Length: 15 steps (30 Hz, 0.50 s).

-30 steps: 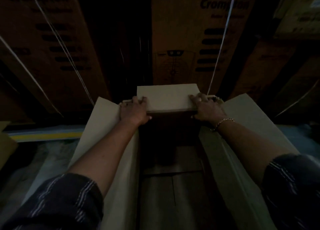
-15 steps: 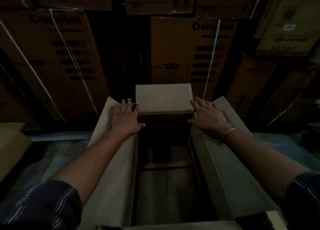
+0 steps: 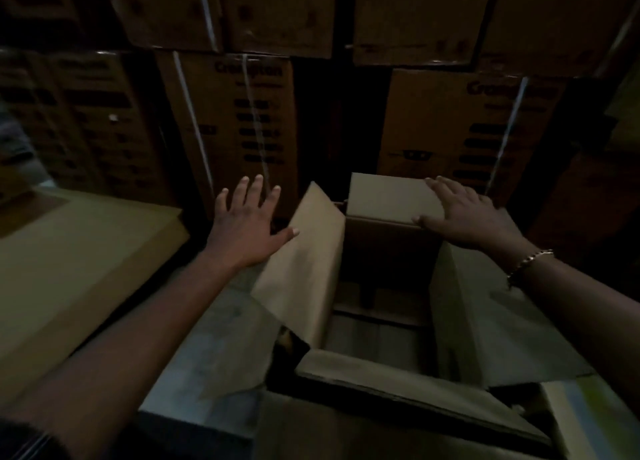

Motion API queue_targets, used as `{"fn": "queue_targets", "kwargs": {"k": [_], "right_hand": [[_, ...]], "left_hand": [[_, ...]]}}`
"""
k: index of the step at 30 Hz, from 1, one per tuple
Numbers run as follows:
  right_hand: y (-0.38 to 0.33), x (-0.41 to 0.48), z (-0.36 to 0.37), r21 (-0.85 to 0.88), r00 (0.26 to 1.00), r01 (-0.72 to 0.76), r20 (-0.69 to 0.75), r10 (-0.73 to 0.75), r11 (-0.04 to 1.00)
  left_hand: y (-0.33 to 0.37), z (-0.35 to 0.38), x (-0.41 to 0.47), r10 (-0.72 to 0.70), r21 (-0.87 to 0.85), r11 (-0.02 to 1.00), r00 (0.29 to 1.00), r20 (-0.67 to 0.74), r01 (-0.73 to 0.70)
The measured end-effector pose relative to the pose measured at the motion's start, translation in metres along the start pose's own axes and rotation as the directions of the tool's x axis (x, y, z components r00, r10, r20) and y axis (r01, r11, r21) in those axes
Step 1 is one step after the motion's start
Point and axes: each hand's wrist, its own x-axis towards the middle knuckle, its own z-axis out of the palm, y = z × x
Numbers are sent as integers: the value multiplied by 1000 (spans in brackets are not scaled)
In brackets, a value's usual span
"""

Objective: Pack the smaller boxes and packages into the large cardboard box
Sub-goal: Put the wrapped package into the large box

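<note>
The large cardboard box (image 3: pixel 460 317) stands open in front of me on the floor, all its flaps spread and its inside dark. My right hand (image 3: pixel 464 213) lies flat with straight fingers on the far flap (image 3: pixel 384 199). My left hand (image 3: pixel 247 222) hovers with spread fingers just left of the raised left flap (image 3: pixel 304 262), its thumb near the flap's edge. Neither hand holds anything. No smaller package shows clearly inside the box.
A flat brown carton (image 3: pixel 72 269) lies at the left. Stacked printed cartons with white straps (image 3: pixel 235 130) form a wall right behind the box. A pale package edge (image 3: pixel 588 421) shows at the bottom right. Bare floor (image 3: pixel 214 348) lies between carton and box.
My left hand has lifted off the left flap and swung out to the left. The right hand stays on the far flap. The view has shifted left and closer.
</note>
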Motion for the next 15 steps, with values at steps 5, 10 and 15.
{"fn": "queue_targets", "kwargs": {"k": [5,10,15], "right_hand": [[-93,12,-26,45,980,201,-7,-201,978],[-216,40,-25,33,941,336,-52,-334,941],[-354,73,-5,9,874,485,-32,-484,875]], "left_hand": [[-83,-17,-51,-163,5,987,986,27,163],[-178,-27,-101,-295,50,955,955,23,293],[-301,-39,-147,-390,151,910,921,-7,386]]}}
